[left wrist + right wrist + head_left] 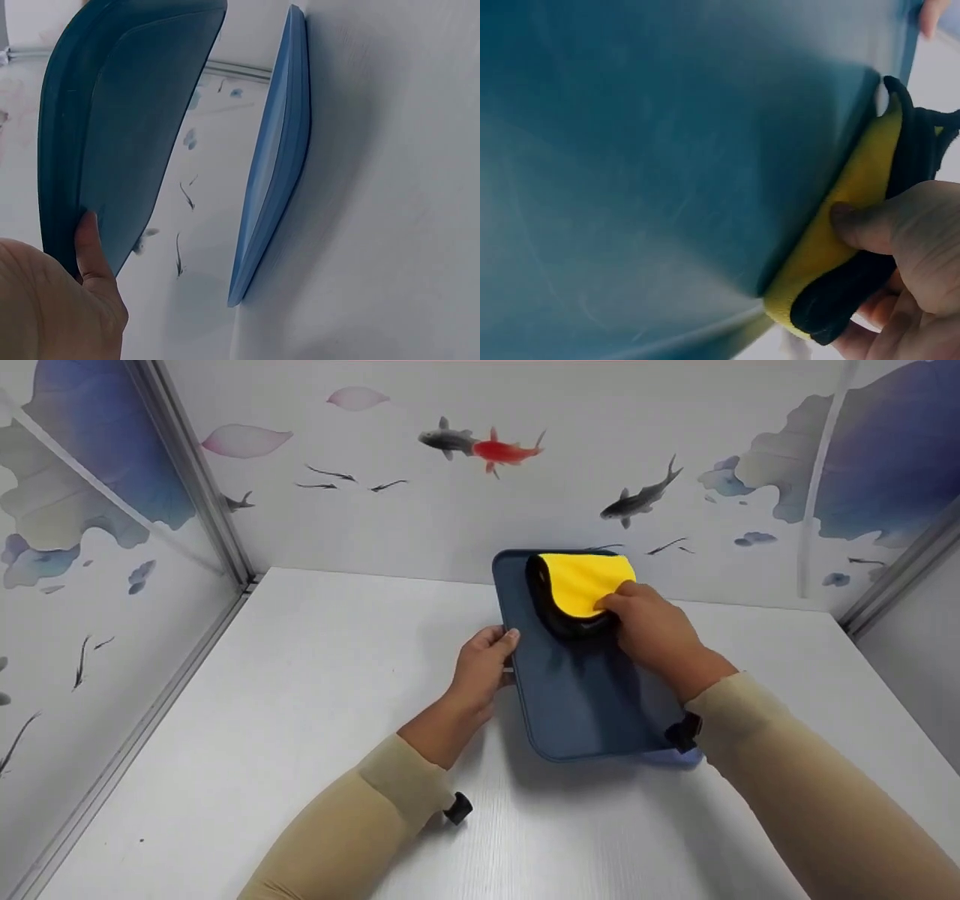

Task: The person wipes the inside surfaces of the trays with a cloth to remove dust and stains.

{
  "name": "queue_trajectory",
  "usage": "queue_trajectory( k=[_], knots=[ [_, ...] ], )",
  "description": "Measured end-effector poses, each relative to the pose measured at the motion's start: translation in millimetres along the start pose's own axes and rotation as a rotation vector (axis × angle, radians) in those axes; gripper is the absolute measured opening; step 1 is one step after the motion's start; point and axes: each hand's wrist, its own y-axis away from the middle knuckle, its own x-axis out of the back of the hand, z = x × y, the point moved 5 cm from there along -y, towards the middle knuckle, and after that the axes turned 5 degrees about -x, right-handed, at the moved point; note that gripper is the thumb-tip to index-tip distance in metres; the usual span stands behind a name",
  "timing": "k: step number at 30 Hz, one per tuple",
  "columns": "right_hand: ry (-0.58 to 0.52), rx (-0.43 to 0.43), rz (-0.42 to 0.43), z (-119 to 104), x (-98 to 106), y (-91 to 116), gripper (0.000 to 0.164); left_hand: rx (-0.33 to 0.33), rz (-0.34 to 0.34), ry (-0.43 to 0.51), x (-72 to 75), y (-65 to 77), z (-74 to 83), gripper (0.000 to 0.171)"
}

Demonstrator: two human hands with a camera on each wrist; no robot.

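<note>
The dark blue tray [574, 697] is hanging tilted above the desk [337, 675], with a lighter blue tray [281, 187] resting on the desk below and apart from it; the left hand [480, 667] is pinching the raised tray by its long side rim, thumb on the near face and fingers behind; the right hand [660, 634] is pinching a folded yellow-and-black cloth [589, 585] between thumb and fingers, and the cloth is seemingly touching the tray's face near its far end; the tray is looking stiff, fairly light and smooth, so it is probably inviting a firm pinch on the raised rim, around the middle of the long side, where tipping is likely being kept small; the cloth is appearing soft, light and grippy, hardly fragile, and is likely handling best when the fingers are taking several folded layers together.
</note>
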Motion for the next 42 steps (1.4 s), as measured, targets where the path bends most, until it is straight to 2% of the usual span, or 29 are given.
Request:
queue_trajectory(
  k=[7,12,19,23,34,42],
  knots=[
    [-0.042,-0.066,0.007,15,2,-8,0.047,-0.013,-0.012,0.010,-1.2,0.2,0.9,0.029],
    [-0.003,-0.092,-0.025,15,0,-8,0.047,-0.012,-0.010,-0.005,-0.5,1.3,1.4,0.030],
    [0.020,-0.087,-0.052,21,-5,1,0.035,0.000,-0.010,0.004,-2.3,0.9,-2.0,0.029],
    [0.011,-0.058,-0.071,22,-7,7,0.035,-0.008,-0.006,0.008,-1.2,-0.6,-2.2,0.028],
    [-0.048,-0.015,-0.141,6,-11,32,0.030,-0.009,0.019,-0.009,4.2,-2.0,-2.0,0.030],
    [-0.085,0.041,-0.169,-16,-17,49,0.031,0.009,0.041,-0.002,5.8,-2.8,-2.9,0.029]
  ],
)
